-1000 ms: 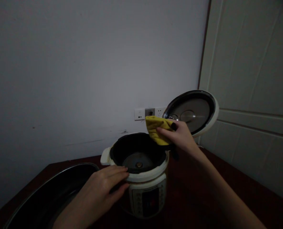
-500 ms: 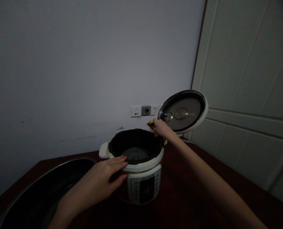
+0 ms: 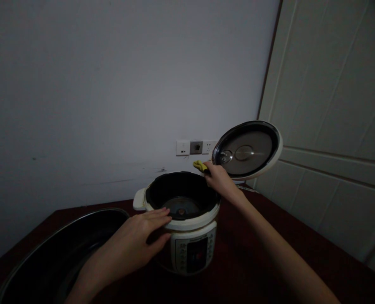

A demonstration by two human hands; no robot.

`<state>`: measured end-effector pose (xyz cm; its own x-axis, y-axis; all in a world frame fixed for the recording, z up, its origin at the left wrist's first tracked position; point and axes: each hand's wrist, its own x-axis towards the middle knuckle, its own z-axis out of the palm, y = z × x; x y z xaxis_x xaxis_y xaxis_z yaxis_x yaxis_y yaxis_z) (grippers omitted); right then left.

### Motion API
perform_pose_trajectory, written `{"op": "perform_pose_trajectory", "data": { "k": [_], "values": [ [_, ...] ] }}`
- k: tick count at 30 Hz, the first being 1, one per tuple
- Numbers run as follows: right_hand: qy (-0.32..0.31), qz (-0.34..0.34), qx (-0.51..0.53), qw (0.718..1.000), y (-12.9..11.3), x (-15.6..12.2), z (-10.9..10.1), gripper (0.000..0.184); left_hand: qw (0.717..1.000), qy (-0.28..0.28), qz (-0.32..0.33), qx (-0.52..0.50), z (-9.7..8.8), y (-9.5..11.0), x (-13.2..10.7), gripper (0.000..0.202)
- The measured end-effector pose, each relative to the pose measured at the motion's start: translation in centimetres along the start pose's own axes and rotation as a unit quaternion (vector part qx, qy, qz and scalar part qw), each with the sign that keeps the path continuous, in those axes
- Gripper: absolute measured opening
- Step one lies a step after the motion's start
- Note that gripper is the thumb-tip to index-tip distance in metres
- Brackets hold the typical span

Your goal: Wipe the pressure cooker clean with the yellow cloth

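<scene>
Your right hand (image 3: 220,180) pinches one yellow cloth (image 3: 200,166); left hand (image 3: 139,236), thumb spread from fingers, touches one cooker (image 3: 190,226) — one open lid (image 3: 246,152), one pan (image 3: 70,245), three wall plates (image 3: 183,147) — panel (image 3: 196,255) print unreadable.

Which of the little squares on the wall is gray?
The middle plate is gray; the left plate and the right plate beside it are white.

Room above cooker (image 3: 195,225), lid (image 3: 253,154) rightward

Legible text: none. Cooker (image 3: 187,224), front panel (image 3: 194,250): a line of lettering (image 3: 198,239) at 12 o'clock of the dark screen (image 3: 196,256), symbol columns (image 3: 210,248) at 9 and 3; all too small, dim.
</scene>
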<state>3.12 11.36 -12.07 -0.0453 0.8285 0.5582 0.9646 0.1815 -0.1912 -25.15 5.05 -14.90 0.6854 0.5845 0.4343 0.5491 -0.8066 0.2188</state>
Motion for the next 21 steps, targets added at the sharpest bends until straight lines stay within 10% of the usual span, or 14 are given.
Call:
{"op": "perform_pose_trajectory", "data": {
  "k": [9,21],
  "values": [
    [0.06,-0.162,0.068,0.983,-1.1,-6.8,-3.3,0.054,0.998,-0.002,-0.05,0.028,-0.4,0.3,-0.1,0.034],
    [0.154,-0.169,-0.117,0.966,0.6,-12.8,1.4,0.045,0.994,-0.005,-0.08,0.08,0.5,-1.3,-0.6,0.04]
  ]
}}
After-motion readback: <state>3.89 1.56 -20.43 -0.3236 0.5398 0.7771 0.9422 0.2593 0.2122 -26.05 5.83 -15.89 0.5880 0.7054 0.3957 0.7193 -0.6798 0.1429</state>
